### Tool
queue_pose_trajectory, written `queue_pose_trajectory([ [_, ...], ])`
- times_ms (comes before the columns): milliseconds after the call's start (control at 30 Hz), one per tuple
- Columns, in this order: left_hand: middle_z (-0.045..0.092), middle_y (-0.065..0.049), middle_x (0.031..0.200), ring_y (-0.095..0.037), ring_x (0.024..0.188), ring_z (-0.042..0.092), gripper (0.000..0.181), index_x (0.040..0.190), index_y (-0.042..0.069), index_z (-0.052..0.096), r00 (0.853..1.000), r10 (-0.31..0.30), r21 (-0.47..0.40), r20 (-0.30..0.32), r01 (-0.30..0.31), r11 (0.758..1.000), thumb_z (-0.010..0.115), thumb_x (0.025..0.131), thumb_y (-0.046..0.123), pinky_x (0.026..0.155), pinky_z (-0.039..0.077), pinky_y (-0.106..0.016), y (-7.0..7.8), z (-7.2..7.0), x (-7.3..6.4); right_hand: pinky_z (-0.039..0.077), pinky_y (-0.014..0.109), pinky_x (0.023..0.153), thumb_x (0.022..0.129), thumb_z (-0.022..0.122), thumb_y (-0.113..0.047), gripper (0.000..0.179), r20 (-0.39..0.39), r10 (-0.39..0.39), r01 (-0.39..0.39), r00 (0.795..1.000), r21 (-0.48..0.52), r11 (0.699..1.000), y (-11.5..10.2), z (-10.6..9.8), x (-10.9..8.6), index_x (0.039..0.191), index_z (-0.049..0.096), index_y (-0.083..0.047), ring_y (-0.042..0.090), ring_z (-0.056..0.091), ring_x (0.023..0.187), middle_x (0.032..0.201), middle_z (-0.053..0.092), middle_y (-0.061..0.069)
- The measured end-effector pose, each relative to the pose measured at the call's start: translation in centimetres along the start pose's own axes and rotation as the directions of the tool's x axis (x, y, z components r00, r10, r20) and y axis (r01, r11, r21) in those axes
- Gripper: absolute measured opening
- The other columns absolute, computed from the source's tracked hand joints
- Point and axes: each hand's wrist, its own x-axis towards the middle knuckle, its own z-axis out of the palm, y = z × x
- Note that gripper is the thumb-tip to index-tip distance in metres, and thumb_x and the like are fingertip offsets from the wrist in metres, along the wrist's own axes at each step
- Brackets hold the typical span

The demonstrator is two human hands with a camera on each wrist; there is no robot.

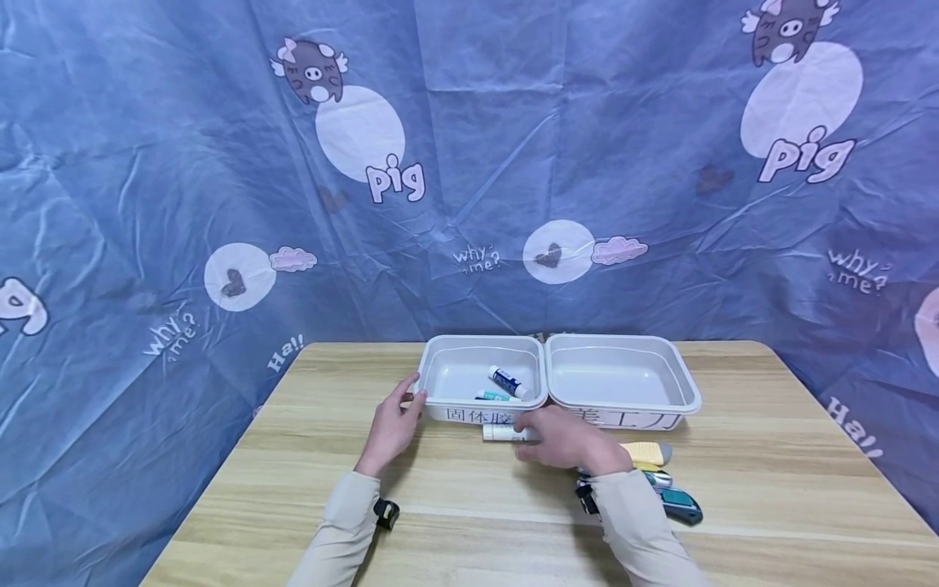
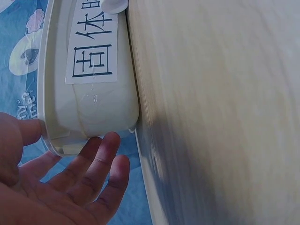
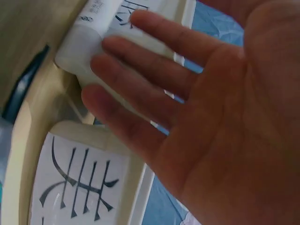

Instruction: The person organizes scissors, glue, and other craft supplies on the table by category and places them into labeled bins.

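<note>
A white plastic tray (image 1: 449,401) with a paper label stands at the table's back, holding a dark-blue glue stick (image 1: 506,380) and a teal one (image 1: 497,396). My left hand (image 1: 391,427) is at its left front corner; in the left wrist view the thumb (image 2: 31,130) touches the rim and the loosely spread fingers (image 2: 96,176) reach the end wall. A white glue stick (image 1: 500,433) lies along the tray's front, below the label. My right hand (image 1: 563,440) hovers at that stick's right end, fingers extended and spread apart in the right wrist view, palm holding nothing.
A second labelled white tray (image 1: 623,377) adjoins the first on its right, with nothing inside. Several utility knives (image 1: 678,503) lie on the wooden table (image 1: 763,456) beside my right forearm, partly hidden by it. Behind the table hangs a blue printed curtain (image 1: 484,163).
</note>
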Motion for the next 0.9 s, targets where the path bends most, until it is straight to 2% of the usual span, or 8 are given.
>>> queue_pose_trajectory([
  [167,0.068,-0.026,0.122,-0.034,0.091,0.074,0.05,0.152,0.008,0.048,1.0,-0.01,-0.007,-0.001,0.01,1.0,0.057,0.106,0.025,0.075,0.058,-0.035,0.0,0.0,0.1,0.048,0.052,0.105,0.09,0.078,-0.021,0.036,-0.012,0.019,-0.019,1.0,-0.041,0.999,-0.4,0.4,0.1,0.121,0.071,-0.004,0.034,0.063,0.122,0.129,0.068,0.014],
  [300,0.068,-0.027,0.121,-0.033,0.089,0.074,0.05,0.152,0.008,0.048,1.0,-0.002,-0.005,-0.003,0.002,1.0,0.057,0.106,0.025,0.075,0.059,-0.035,0.0,0.0,0.0,0.048,0.051,0.105,0.09,0.078,-0.019,0.038,0.009,0.021,-0.021,1.0,-0.031,0.999,-0.8,0.7,0.4,0.124,0.07,-0.003,0.034,0.062,0.123,0.131,0.068,0.014],
  [467,0.069,-0.025,0.12,-0.033,0.089,0.074,0.05,0.152,0.009,0.048,1.0,-0.01,-0.007,-0.008,0.01,1.0,0.057,0.105,0.025,0.075,0.058,-0.034,0.0,0.0,0.0,0.049,0.05,0.105,0.088,0.078,-0.013,0.039,0.022,-0.059,0.059,0.998,0.002,0.998,-1.1,1.3,0.9,0.124,0.069,0.0,0.031,0.064,0.119,0.127,0.069,0.014],
  [667,0.069,-0.026,0.119,-0.033,0.088,0.074,0.049,0.151,0.007,0.048,1.0,0.003,-0.004,-0.005,-0.003,1.0,0.056,0.106,0.024,0.074,0.058,-0.034,0.0,0.0,0.0,0.056,0.045,0.095,0.082,0.077,0.003,0.035,-0.005,-0.13,0.13,0.991,-0.043,0.991,-1.3,2.3,1.4,0.117,0.072,-0.003,0.026,0.068,0.104,0.114,0.073,0.009],
  [767,0.069,-0.025,0.119,-0.032,0.088,0.073,0.049,0.152,0.008,0.048,1.0,-0.002,-0.002,-0.001,0.002,1.0,0.056,0.106,0.024,0.073,0.058,-0.034,0.0,0.0,0.0,0.057,0.043,0.092,0.077,0.076,0.011,0.037,-0.003,-0.147,0.147,0.989,-0.069,0.987,-1.4,2.8,1.4,0.109,0.074,-0.007,0.023,0.067,0.1,0.108,0.074,0.005],
  [900,0.068,-0.025,0.121,-0.031,0.089,0.073,0.05,0.153,0.009,0.047,1.0,-0.009,-0.004,0.006,0.009,1.0,0.056,0.106,0.025,0.073,0.057,-0.032,0.0,0.0,-0.1,0.057,0.039,0.089,0.077,0.076,0.012,0.036,0.02,-0.148,0.149,0.989,-0.107,0.983,-1.6,3.1,1.5,0.107,0.075,-0.009,0.019,0.066,0.098,0.104,0.074,0.002],
])
